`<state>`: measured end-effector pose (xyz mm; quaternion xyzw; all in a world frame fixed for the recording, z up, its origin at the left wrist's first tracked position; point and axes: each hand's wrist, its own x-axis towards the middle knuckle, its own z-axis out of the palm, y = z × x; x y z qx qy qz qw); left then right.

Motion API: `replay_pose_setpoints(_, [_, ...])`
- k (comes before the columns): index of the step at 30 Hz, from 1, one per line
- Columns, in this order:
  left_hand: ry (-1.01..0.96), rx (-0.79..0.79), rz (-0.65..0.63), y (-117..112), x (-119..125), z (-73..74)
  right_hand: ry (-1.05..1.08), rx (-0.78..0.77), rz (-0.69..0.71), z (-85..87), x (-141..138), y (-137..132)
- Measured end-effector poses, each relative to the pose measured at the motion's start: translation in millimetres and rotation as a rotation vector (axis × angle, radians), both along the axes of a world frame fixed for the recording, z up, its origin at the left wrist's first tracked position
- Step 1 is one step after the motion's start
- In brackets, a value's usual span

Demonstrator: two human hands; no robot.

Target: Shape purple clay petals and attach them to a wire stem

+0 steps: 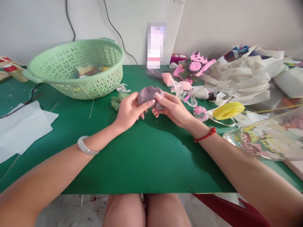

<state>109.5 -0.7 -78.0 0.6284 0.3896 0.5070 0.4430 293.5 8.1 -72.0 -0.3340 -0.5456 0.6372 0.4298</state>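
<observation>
Both my hands hold one lump of greyish-purple clay [148, 94] above the green mat [142, 157]. My left hand [129, 110] grips its left side, thumb pressed on top. My right hand [170, 108] pinches its right side with thumb and fingers. A pale bangle is on my left wrist and a red string on my right wrist. A small green clay lump [117, 101] lies on the mat just left of my left hand.
A light green perforated basket [78, 67] stands at the back left. White paper [23, 126] lies at the left edge. Pink clay pieces [194, 66], clear wrappers, a yellow tape roll [228, 110], printed plastic bags [267, 135] and white paper strips crowd the right.
</observation>
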Motion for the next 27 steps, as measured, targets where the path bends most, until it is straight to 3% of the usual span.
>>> replay_pose_setpoints(7, [0.02,0.012,-0.006,0.0,-2.1,0.7,-0.058,0.069,-0.03,-3.7,-4.8,-1.8])
replay_pose_setpoints(22, [-0.022,-0.015,-0.005,1.4,-0.9,-2.6,-0.153,0.06,-0.03,-3.7,-7.8,-2.6])
replay_pose_setpoints(27, [-0.022,0.012,0.055,0.0,-0.6,-2.9,-0.158,0.068,-0.022,-3.7,-8.3,-2.3])
